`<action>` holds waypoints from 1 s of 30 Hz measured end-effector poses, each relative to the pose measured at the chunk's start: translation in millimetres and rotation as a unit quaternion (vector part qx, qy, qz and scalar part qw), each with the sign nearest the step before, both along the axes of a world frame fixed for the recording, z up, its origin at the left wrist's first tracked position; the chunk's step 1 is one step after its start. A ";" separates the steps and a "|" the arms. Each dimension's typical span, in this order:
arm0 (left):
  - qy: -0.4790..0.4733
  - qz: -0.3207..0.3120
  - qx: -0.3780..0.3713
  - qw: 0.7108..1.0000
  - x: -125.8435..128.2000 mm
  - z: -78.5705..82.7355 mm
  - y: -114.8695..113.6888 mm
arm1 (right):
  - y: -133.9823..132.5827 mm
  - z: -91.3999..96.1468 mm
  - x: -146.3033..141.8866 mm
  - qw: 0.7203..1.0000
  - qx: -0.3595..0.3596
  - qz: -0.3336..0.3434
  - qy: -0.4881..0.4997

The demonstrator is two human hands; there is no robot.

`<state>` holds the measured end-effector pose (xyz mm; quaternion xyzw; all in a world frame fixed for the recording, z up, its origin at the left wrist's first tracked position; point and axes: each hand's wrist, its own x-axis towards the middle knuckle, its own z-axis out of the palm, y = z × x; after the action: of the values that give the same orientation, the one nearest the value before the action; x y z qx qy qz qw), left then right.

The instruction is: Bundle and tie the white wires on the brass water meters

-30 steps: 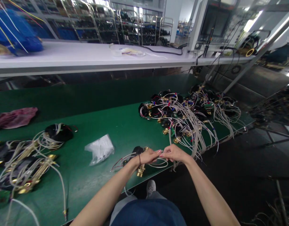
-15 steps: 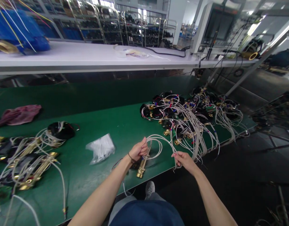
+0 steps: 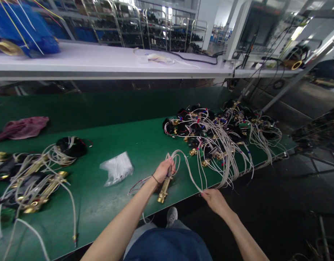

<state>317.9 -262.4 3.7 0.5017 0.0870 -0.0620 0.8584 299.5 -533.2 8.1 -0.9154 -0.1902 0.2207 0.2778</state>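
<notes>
The left hand (image 3: pixel 163 171) is closed around the top of a brass fitting (image 3: pixel 164 190), its long axis running toward 7 o'clock over the green desk (image 3: pixel 88 195). The right hand (image 3: pixel 215 201) narrowly pinches a white cable (image 3: pixel 191 174) that runs toward 10 o'clock.

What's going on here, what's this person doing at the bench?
A person is handling a wired brass fitting over a green bench mat. Their left hand holds it at the top, while their right hand pinches its pale cable near the bench edge. A heap of similar wired units lies just beyond, another lies to the left, and a plastic bag sits between.
</notes>
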 end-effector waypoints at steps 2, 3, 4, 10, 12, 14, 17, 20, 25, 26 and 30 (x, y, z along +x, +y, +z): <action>-0.024 -0.074 0.104 0.992 -3.3 1.4 -19.7 | 35.2 19.0 -4.3 0.995 0.007 0.103 0.005; -0.033 -0.115 0.153 0.981 -6.3 1.7 -26.5 | 49.8 27.7 -3.6 0.990 0.033 0.136 0.000; -0.039 -0.155 0.199 0.967 -9.7 1.9 -31.0 | 61.2 34.9 -1.0 0.986 0.062 0.152 -0.006; -0.022 -0.270 0.328 0.905 -23.6 7.7 -25.7 | 72.3 39.0 23.2 0.992 0.109 0.055 -0.040; -0.031 -0.282 0.332 0.900 -24.3 10.5 -20.4 | 70.8 33.3 26.1 0.989 0.101 0.085 -0.064; -0.032 -0.280 0.323 0.904 -24.9 11.1 -15.1 | 72.6 29.4 28.2 0.986 0.084 0.116 -0.081; 0.004 -0.257 0.266 0.929 -26.6 9.1 -7.0 | 79.0 29.2 32.7 0.984 0.094 0.139 -0.059; -0.013 -0.250 0.246 0.936 -27.0 12.1 0.3 | 85.1 32.8 36.9 0.980 0.107 0.163 -0.029; -0.111 -0.274 0.389 0.873 -23.3 32.1 8.2 | 93.4 32.6 40.3 0.981 0.015 0.189 -0.044; -0.110 -0.299 0.380 0.869 -23.4 34.4 9.2 | 95.1 31.5 40.4 0.981 0.014 0.186 -0.043; -0.064 -0.357 0.239 0.901 -31.7 28.7 10.0 | 98.9 31.3 37.8 0.981 0.035 0.189 -0.016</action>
<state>286.2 -252.3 32.4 0.6919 -0.1405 -0.3094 0.6371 337.3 -434.3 39.4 -0.8560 -0.3719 0.2482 0.2596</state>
